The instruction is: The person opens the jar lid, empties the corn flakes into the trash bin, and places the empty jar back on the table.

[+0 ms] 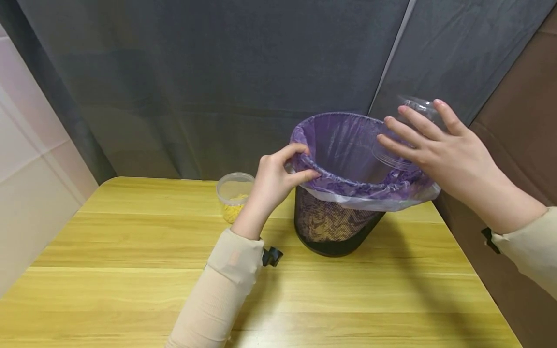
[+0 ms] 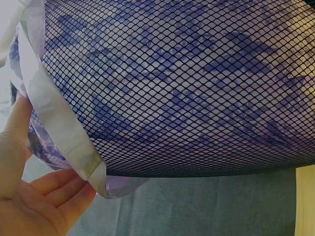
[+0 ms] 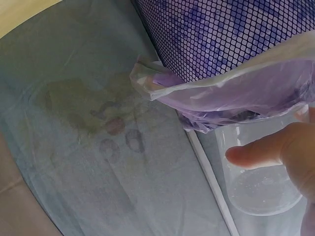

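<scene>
A black mesh waste bin (image 1: 335, 227) stands on the table, lined with a purple bag (image 1: 348, 145) whose pale edge folds over the rim. My left hand (image 1: 278, 176) pinches the bag and rim at the near left side, thumb and fingers on either side. Over the right side of the opening, my right hand (image 1: 452, 150) holds a clear plastic tub (image 1: 419, 104). The tub is tipped, its mouth toward the bin and its base up and away. In the right wrist view, the thumb lies across the wall of the tub (image 3: 261, 191). The bin's bottom is hidden.
Left of the bin, another clear tub (image 1: 235, 186) with yellow bits (image 1: 233, 211) in it stands on the wooden table (image 1: 130, 241). A grey curtain (image 1: 196, 87) hangs behind the table. A brown panel (image 1: 518, 130) is at the right.
</scene>
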{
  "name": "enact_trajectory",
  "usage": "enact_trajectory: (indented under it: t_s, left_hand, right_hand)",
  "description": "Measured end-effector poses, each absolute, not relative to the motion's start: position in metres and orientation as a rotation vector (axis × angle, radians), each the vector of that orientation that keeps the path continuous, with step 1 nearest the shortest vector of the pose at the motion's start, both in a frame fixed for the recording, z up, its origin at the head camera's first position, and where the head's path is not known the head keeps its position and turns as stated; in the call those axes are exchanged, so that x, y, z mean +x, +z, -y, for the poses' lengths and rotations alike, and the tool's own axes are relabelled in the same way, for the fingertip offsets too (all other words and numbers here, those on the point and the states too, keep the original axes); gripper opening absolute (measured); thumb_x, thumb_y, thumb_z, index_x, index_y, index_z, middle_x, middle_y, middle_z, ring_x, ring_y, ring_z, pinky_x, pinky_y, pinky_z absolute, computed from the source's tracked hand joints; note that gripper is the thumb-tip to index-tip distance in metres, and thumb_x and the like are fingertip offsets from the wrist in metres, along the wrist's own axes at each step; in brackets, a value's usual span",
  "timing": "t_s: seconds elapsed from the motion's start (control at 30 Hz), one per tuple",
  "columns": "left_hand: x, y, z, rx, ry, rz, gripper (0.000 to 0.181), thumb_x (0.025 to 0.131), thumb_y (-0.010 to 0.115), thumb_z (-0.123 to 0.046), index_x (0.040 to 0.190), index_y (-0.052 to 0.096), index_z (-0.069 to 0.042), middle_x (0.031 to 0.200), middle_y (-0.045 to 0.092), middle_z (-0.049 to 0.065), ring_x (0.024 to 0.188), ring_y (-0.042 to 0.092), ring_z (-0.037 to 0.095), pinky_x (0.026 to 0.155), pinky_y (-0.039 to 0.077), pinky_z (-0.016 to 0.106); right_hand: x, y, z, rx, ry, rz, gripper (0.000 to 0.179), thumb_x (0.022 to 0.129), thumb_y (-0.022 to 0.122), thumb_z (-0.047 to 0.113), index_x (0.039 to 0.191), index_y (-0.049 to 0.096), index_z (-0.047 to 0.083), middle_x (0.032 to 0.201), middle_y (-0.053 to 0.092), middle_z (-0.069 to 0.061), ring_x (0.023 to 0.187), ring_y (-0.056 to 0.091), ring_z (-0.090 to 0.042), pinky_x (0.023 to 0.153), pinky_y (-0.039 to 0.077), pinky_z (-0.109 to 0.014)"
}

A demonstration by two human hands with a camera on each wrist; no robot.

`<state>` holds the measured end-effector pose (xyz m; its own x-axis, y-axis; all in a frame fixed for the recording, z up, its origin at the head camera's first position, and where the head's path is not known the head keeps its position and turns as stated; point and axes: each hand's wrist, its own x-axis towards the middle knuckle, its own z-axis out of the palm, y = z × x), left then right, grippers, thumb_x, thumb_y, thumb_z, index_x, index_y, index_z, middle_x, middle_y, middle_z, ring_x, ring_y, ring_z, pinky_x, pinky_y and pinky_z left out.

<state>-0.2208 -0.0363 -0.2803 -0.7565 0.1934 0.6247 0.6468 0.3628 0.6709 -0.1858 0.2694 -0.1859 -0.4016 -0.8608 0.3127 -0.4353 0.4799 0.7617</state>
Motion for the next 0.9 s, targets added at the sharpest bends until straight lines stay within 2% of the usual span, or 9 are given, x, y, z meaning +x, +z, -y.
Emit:
enact_trajectory:
  t_s: [0.17,0.3,0.37,0.53,0.73,0.9]
  left_hand:
    - [-0.2209,-0.2805,0.0364,-0.73,-1.366,2.185,0.037,0.072,0.085,-0.021,0.103,0.067,-0.012,0.09,0.068,0.001,0.072,0.055,0.029,0.063,0.042,0.029]
    - [-0.2209,-0.2807,0.0363,-0.727,-1.361,2.185,0.037,0.072,0.085,-0.021,0.103,0.067,-0.011,0.089,0.067,0.001,0.07,0.054,0.028,0.062,0.042,0.029]
    - [-0.2211,-0.2806,0.0363,-0.728,-1.359,2.187,0.037,0.072,0.085,-0.021,0.103,0.067,-0.011,0.089,0.067,0.001,0.069,0.054,0.027,0.061,0.041,0.029]
    - [-0.222,-0.2797,0.036,-0.725,-1.34,2.191,0.038,0.072,0.085,-0.023,0.104,0.067,-0.012,0.089,0.067,0.0,0.066,0.051,0.022,0.059,0.04,0.029]
    - [-0.2223,-0.2795,0.0359,-0.724,-1.354,2.199,0.038,0.072,0.084,-0.022,0.104,0.067,-0.012,0.091,0.068,0.001,0.069,0.054,0.027,0.062,0.042,0.029]
    - [-0.2225,-0.2794,0.0357,-0.72,-1.339,2.193,0.038,0.072,0.085,-0.023,0.104,0.068,-0.011,0.089,0.067,0.001,0.067,0.052,0.024,0.06,0.041,0.03]
  right_hand:
    - [-0.1848,-0.185,-0.2681,1.043,-0.768,2.028,0.107,0.057,0.073,-0.022,0.148,0.032,0.019,0.156,0.023,-0.006,0.142,0.019,-0.025,0.11,0.012,-0.053]
    - [-0.1841,-0.1825,-0.2682,1.009,-0.733,2.092,0.118,0.059,0.072,-0.022,0.152,0.016,0.025,0.157,0.019,-0.005,0.143,0.016,-0.024,0.112,0.008,-0.053]
    - [-0.1839,-0.181,-0.2685,0.999,-0.694,2.112,0.116,0.062,0.068,-0.023,0.152,0.014,0.027,0.157,0.018,-0.004,0.143,0.015,-0.023,0.112,0.007,-0.053]
    - [-0.1844,-0.1789,-0.2679,1.009,-0.618,2.104,0.102,0.068,0.06,-0.024,0.149,0.022,0.026,0.158,0.017,-0.002,0.142,0.017,-0.022,0.112,0.006,-0.053]
    - [-0.1833,-0.1772,-0.2627,1.028,-0.674,2.075,0.115,0.063,0.069,-0.021,0.152,0.016,0.028,0.158,0.017,-0.002,0.142,0.017,-0.023,0.112,0.008,-0.053]
    - [-0.1824,-0.1773,-0.26,1.035,-0.734,2.053,0.115,0.058,0.074,-0.019,0.151,0.022,0.024,0.158,0.018,-0.003,0.143,0.016,-0.024,0.111,0.01,-0.054]
